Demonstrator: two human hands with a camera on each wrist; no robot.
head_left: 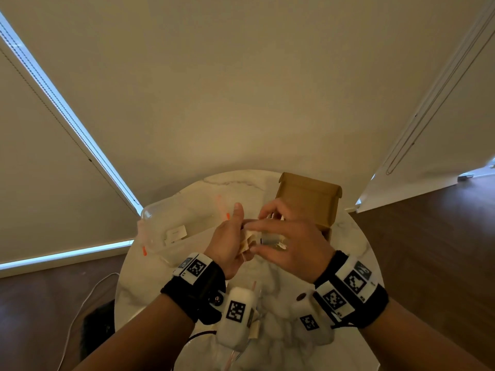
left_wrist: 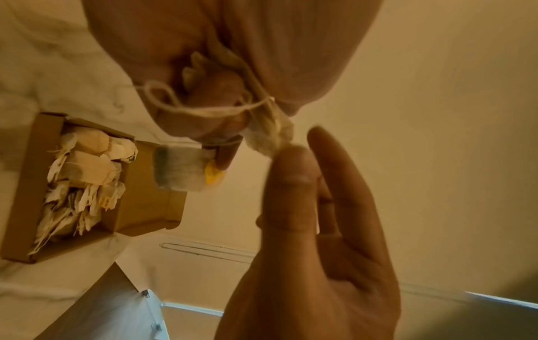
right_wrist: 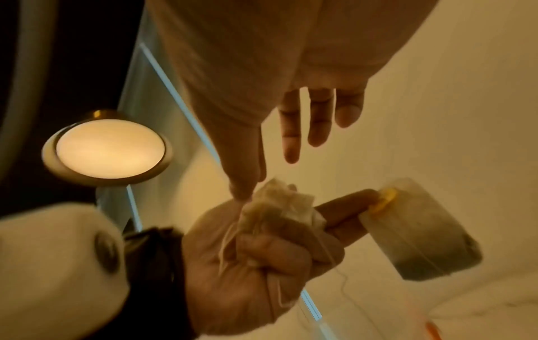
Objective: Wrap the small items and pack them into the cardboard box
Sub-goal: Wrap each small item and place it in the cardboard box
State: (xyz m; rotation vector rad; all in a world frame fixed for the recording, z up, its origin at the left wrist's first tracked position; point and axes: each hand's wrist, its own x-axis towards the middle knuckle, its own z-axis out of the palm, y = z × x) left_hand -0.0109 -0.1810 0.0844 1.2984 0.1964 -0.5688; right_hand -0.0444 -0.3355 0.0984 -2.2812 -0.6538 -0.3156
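Note:
Above the round marble table (head_left: 351,253) my two hands hold a small item (head_left: 270,241) wrapped in thin pale paper, with a yellow bit showing through (left_wrist: 214,176). My left hand (head_left: 239,232) grips the bunched paper end (right_wrist: 279,207) and a loose twine (left_wrist: 203,112); one of its fingers lies along the wrapped item (right_wrist: 419,232). My right hand (head_left: 263,226) pinches the tip of that bunched paper (left_wrist: 276,140) between thumb and forefinger, its other fingers straight. The open cardboard box (head_left: 310,202) stands behind the hands and holds several paper-wrapped items (left_wrist: 84,174).
A clear plastic bag (head_left: 166,226) with orange marks lies on the table's left side. A wall rises just behind the table. A white cable (head_left: 80,303) trails over the wooden floor at the left. A lit round lamp (right_wrist: 110,149) shows in the right wrist view.

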